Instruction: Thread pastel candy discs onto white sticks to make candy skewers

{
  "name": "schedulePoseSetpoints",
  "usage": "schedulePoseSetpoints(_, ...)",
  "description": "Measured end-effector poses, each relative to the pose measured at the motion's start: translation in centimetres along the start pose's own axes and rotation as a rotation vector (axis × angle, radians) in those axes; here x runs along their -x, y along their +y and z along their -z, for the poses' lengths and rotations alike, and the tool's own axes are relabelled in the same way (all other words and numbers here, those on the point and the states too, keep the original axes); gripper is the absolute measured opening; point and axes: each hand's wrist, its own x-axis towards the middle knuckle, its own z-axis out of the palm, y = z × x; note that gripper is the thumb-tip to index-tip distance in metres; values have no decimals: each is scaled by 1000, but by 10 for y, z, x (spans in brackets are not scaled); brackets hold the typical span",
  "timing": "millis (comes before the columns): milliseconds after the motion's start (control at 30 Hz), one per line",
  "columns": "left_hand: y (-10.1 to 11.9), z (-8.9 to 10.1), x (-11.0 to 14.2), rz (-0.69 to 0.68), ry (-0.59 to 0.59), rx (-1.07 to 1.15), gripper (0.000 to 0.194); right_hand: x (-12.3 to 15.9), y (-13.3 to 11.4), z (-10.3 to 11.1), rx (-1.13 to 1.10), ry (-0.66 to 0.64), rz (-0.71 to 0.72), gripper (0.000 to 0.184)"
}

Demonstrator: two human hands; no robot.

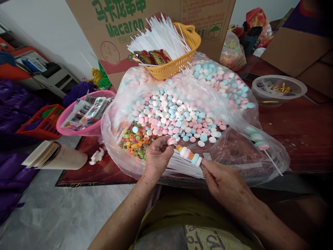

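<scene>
My right hand point(220, 175) grips the near end of a candy skewer point(187, 152), strung with white, pink, blue and orange sweets. At its far end, my left hand point(159, 152) pinches a pink candy point(172, 141) between thumb and fingers. Whether the stick passes through that candy I cannot tell. Beneath both hands lies a bundle of white sticks point(182, 166). Just beyond them, pink, white and blue candies point(179, 118) are heaped in a clear plastic bag point(117, 121), with small coloured candy rings point(134, 142) at the left.
A yellow basket point(171, 69) of white sticks stands behind the candies, before a large cardboard box point(161, 10). On the left are a pink basket point(78, 132) of packets and a paper cup point(65, 156). Another candy skewer point(261, 146) lies right, near a round plastic tub point(279, 86).
</scene>
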Motion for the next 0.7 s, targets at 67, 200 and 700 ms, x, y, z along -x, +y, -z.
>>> schedulePoseSetpoints(67,0,-1,2,-28,23,-63,19,0,-2,-1,28,-17,-10,25)
schedulePoseSetpoints(200,-9,4,7,-197,32,-278,20,0,-7,-3,136,-18,-39,19)
schedulePoseSetpoints(700,-18,23,0,-176,-207,-238,22,-12,-22,-24,203,-142,-66,20)
